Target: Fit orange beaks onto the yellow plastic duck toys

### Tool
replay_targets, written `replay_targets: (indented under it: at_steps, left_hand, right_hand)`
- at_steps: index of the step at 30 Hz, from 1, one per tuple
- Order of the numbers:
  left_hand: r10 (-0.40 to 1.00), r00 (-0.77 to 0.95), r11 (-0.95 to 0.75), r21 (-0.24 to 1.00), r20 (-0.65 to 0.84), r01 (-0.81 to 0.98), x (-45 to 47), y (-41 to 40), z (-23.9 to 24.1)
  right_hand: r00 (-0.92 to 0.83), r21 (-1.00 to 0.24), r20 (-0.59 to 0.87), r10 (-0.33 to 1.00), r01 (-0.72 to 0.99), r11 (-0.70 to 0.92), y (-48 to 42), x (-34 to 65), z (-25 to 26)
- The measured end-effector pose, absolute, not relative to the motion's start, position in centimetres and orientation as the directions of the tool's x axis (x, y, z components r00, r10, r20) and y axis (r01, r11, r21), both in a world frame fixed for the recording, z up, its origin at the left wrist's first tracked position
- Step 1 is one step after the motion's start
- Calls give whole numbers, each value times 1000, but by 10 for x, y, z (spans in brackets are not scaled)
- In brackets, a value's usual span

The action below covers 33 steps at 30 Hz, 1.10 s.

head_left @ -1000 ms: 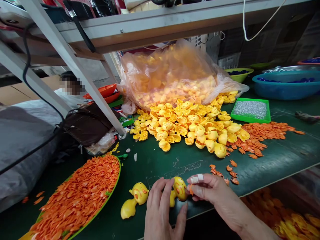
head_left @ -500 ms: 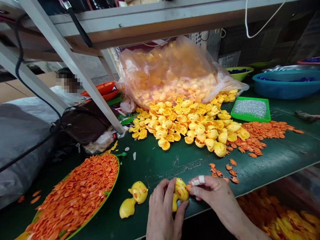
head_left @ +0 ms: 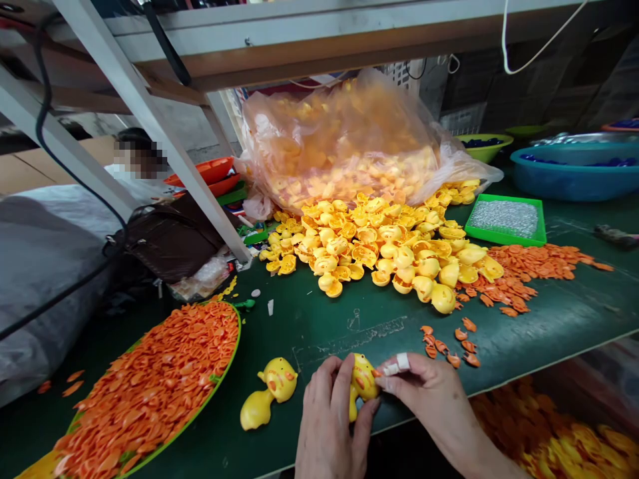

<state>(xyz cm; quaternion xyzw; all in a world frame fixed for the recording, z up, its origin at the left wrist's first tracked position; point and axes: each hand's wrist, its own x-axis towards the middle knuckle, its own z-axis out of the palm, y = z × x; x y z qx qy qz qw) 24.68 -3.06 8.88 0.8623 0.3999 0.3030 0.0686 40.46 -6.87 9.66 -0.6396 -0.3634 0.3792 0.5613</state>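
Observation:
Near the table's front edge, my left hand [head_left: 333, 416] is closed around a yellow plastic duck body [head_left: 363, 379], its head marked with red print. My right hand [head_left: 424, 389], with white tape on one finger, pinches a small orange beak piece [head_left: 376, 374] against the side of the duck's head. The fingertips hide most of that piece. Left of my hands lies another yellow duck [head_left: 272, 391] with an orange piece on its head. Several loose orange pieces [head_left: 460, 334] lie just beyond my right hand.
A heap of yellow shells [head_left: 344, 246] spills from a clear plastic bag [head_left: 339, 153]. Orange pieces fill a green-rimmed tray [head_left: 238, 336] at left. At right are an orange pile [head_left: 529, 266], a green tray [head_left: 543, 234] of small silvery parts and a blue basin [head_left: 564, 183]. A person sits at far left.
The orange piece now sits closer against the duck's head, less of it showing past my right fingertips. The whole view has shifted slightly. My left hand keeps its hold.

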Motion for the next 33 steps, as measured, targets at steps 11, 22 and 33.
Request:
replay_targets:
  at_steps: [11,22,33]
  left_hand:
    - [741,497,-667,411,451,621,247,-32,86]
    - [695,584,-716,341,418,609,243,-31,99]
    - [665,638,-744,268,388,613,240,-27,84]
  right_hand:
    - [186,-867,-30,982,485,-118,-65,421,116]
    - [-430,-43,227,874,892,450,-56,436,108]
    - [-431,-389,-102,897,847,363,-34,437,137]
